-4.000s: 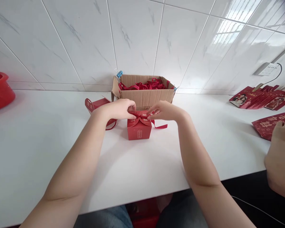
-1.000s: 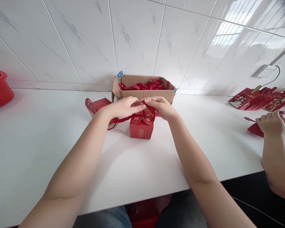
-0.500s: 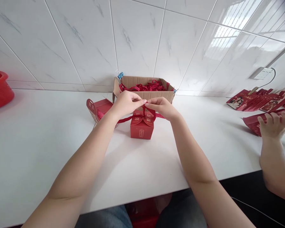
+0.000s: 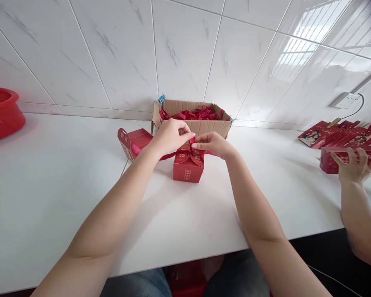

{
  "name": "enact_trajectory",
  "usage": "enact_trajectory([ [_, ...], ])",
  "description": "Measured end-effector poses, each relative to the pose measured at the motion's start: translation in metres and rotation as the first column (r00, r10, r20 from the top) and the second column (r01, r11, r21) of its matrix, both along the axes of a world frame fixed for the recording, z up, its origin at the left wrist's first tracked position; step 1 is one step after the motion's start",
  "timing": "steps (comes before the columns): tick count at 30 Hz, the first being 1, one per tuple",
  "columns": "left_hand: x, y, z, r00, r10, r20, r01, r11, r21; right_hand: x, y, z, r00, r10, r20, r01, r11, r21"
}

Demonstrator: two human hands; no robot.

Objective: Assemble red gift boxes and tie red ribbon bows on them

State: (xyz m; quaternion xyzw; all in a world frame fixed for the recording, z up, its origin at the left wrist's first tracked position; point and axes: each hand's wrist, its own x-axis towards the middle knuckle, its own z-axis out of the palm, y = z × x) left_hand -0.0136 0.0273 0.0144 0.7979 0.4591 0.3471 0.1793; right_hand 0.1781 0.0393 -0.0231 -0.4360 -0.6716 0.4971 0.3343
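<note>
A small red gift box (image 4: 188, 172) with gold lettering stands upright on the white table, its curved flaps folded over the top. Above it, my left hand (image 4: 174, 135) pinches a red ribbon (image 4: 192, 142) that rises from the lid. My right hand (image 4: 214, 144) has its fingers closed on the same ribbon, lower and to the right. Ribbon tails stretch out to both sides of the box. Left of it, behind my left wrist, lies another red box (image 4: 140, 138), its end flap raised and a ribbon across it.
Behind the gift box is a cardboard box (image 4: 200, 127) of loose red ribbons. A red plastic basket (image 4: 5, 119) stands far left. At the right, a co-worker's hand (image 4: 357, 165) rests on a red carton (image 4: 329, 160), near several red bags (image 4: 318, 134) and a wall socket (image 4: 346, 100).
My right hand has slid slightly down the ribbon, and my hands are a little apart. The co-worker's red carton has turned to show its lettered side. The view has shifted slightly.
</note>
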Motion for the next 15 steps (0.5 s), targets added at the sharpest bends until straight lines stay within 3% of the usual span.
enact_trajectory([
  [9, 0.000, 0.001, -0.002, 0.997, -0.065, 0.046, 0.064, 0.997, 0.037, -0.007, 0.007, -0.013, 0.994, 0.068, -0.085, -0.062, 0.996, 0.071],
  [15, -0.002, 0.005, -0.002, 1.000, -0.025, 0.014, 0.024, 0.999, 0.030, -0.013, 0.009, -0.015, 0.988, -0.043, -0.148, 0.069, 0.982, 0.174],
])
